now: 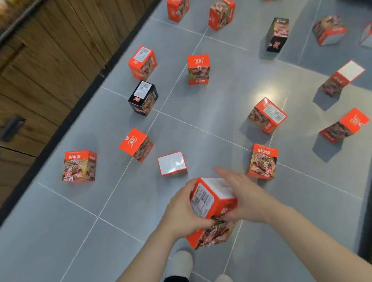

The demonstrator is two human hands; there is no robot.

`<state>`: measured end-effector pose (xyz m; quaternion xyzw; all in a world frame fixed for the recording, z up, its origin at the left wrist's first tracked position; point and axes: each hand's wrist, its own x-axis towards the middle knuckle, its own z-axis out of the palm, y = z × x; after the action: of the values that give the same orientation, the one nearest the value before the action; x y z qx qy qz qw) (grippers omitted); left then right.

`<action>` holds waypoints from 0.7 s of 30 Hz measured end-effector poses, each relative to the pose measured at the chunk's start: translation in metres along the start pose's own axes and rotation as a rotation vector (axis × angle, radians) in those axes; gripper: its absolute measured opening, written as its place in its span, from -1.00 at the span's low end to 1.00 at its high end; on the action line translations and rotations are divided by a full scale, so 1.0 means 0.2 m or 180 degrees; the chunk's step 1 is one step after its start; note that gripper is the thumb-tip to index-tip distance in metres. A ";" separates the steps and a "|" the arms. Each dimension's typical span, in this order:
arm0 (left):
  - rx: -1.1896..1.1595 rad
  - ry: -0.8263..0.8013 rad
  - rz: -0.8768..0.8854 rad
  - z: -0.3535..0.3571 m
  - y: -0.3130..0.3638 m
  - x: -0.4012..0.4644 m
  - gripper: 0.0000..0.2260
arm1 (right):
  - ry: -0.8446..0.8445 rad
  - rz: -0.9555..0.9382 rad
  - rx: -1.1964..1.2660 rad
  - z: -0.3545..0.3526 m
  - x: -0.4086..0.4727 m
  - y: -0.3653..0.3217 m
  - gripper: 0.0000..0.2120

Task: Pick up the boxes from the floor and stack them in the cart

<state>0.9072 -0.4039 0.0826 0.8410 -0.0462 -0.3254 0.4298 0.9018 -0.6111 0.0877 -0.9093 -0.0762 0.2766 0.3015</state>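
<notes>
A grey tiled floor [201, 118] beside wooden cabinets [21, 77] is strewn with red and black cardboard boxes. The left hand [184, 212] and right hand [243, 195] clasp one tilted red cardboard box [210, 198] between them, above another red box [208, 235] near white slippers [181, 264].

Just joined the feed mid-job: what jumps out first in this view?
Both hands meet low in the middle: the left hand and right hand grip an orange box from either side, seemingly atop another orange box. Beyond them the grey tiled floor is scattered with many more orange boxes, plus two black boxes, one near the wooden cabinets, one farther right. No cart shows.
</notes>
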 end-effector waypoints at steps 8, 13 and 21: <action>0.0212 -0.0097 -0.0073 -0.27 -0.29 -0.07 -0.05 | -0.0379 -0.0059 0.0388 0.14 0.25 -0.29 -0.07; 0.0033 0.0192 -0.0415 -0.72 -0.59 -0.14 0.13 | -0.0124 0.0327 0.1583 0.14 0.44 -0.56 -0.11; -0.1083 0.0206 -0.0540 -1.28 -0.84 -0.09 -0.10 | -0.0277 0.0610 0.2077 0.21 0.87 -0.97 -0.15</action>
<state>1.0084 -0.1154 0.0728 0.7671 0.0943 -0.3364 0.5381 1.0295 -0.3799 0.0940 -0.7553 0.0894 0.3520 0.5456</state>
